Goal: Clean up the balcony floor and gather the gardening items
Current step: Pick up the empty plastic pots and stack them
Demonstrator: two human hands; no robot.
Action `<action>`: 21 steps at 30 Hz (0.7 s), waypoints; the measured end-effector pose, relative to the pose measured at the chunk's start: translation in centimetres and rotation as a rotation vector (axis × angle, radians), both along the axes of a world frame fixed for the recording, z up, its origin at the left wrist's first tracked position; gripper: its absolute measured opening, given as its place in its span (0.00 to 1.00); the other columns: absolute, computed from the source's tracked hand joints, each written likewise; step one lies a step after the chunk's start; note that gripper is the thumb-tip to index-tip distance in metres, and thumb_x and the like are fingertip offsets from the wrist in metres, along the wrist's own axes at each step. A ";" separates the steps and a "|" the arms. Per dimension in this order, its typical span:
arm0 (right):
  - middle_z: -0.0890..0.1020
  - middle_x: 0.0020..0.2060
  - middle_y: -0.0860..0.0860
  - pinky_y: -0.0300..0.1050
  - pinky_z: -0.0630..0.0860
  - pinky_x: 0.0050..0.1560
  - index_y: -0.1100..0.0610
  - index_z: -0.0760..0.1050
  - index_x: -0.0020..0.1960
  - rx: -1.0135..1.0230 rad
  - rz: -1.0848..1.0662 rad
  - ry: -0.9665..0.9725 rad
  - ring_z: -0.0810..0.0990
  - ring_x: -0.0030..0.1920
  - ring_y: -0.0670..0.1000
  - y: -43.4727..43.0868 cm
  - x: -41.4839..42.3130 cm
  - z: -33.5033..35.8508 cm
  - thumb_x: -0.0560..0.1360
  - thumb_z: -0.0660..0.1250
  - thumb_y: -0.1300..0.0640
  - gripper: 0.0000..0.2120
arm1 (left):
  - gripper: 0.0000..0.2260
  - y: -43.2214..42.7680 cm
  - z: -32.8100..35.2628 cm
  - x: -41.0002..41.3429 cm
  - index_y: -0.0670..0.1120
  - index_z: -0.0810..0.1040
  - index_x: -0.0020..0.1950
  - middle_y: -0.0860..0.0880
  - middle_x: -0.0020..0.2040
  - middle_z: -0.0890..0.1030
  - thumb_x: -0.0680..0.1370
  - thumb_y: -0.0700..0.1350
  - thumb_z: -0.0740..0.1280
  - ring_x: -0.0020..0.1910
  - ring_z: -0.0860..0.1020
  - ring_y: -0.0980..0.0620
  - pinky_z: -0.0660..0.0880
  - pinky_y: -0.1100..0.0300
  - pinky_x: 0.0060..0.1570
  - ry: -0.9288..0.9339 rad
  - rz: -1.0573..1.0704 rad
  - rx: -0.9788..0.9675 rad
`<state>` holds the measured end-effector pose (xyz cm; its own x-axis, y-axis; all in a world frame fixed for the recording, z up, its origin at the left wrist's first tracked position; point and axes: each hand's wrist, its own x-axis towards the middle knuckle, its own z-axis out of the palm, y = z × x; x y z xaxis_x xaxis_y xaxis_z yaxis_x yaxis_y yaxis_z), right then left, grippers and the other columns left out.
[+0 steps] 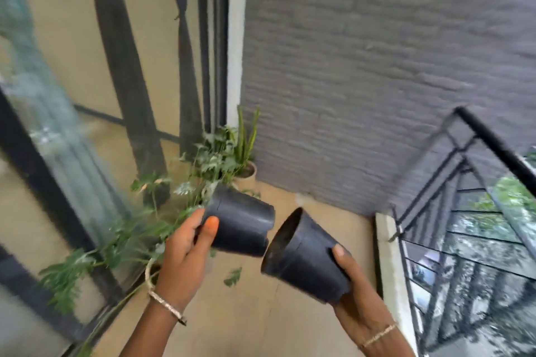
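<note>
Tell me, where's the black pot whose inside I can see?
In the head view the black pot is low, right of centre, gripped by the right hand, its rim beside the bottom of the other black pot in the left hand.

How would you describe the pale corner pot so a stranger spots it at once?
Follow the grey brick wall left to the white pillar. At that corner's foot stands the beige pot with tall upright leaves. Unlike the left black pot in the left hand and the right black pot in the right hand, it is pale and planted.
</note>
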<state>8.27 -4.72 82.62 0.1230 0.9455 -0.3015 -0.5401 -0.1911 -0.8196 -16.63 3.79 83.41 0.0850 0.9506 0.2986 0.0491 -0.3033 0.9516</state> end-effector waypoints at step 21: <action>0.84 0.49 0.56 0.49 0.78 0.45 0.54 0.76 0.55 0.164 -0.643 0.179 0.83 0.47 0.56 1.0 -12.9 7.8 0.67 0.72 0.41 0.23 | 0.30 -1.4 8.2 2.9 0.41 0.76 0.38 0.43 0.34 0.79 0.80 0.66 0.54 0.36 0.77 0.39 0.73 0.39 0.37 0.020 -0.198 0.262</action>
<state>-4.62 -3.75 90.41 0.6366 0.7367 -0.2282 -0.6342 0.3317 -0.6984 -13.71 2.36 91.61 0.2692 0.8060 0.5272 -0.0171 -0.5433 0.8394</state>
